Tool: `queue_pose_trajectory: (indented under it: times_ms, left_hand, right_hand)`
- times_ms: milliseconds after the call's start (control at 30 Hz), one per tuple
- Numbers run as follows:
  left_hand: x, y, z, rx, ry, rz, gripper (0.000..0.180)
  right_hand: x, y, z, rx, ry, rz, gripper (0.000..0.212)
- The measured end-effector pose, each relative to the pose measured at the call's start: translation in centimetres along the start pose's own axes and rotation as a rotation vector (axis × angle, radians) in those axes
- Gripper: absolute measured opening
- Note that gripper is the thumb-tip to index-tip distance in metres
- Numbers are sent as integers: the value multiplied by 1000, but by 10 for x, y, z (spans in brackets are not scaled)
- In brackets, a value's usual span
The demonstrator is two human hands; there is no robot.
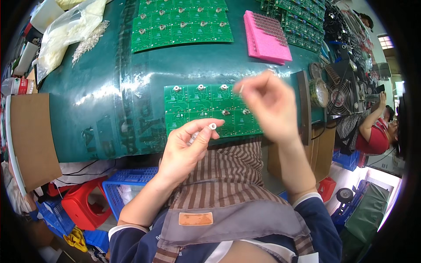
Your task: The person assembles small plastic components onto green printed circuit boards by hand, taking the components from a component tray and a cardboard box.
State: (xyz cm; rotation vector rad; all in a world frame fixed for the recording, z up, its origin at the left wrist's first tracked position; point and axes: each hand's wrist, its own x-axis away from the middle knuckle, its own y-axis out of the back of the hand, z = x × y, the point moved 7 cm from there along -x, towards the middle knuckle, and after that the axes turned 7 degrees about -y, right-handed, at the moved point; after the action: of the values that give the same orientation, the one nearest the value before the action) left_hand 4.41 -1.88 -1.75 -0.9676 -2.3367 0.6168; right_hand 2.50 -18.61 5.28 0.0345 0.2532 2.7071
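Before me on the green work surface lies a green circuit board (188,103). Pale round parts (201,87) stand along its far row, and a few more sit in the row nearer me. My left hand (186,144) is closed round small white tubular sleeves, and one sleeve (212,126) shows its open end between thumb and forefinger, over the board's near edge. Above the board's right half, my right hand (269,103) is in a pinch and blurred by motion. A pale sliver shows at its fingertips, too smeared to name.
More populated green boards (182,30) lie at the far side. A pink foam block (265,41) holds rows of small parts. At left are a clear plastic bag (66,39) and a pile of small metal pins (91,41). A fan (341,97) stands at right; another person sits beyond.
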Motion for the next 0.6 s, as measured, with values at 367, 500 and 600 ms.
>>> queue_pose_trajectory:
  times_ms: [367,500,600]
  left_hand:
    - [5,-1,2,-79,-19,-1,25]
    - [7,1,5,9,35,-10,27]
    - [11,7,15,118,157,-21,31]
  right_hand:
    - [39,-29,0,97,34,192,8]
    - [37,-35,5,168,86,243,9]
    - [33,-39,6,248,150,262,9]
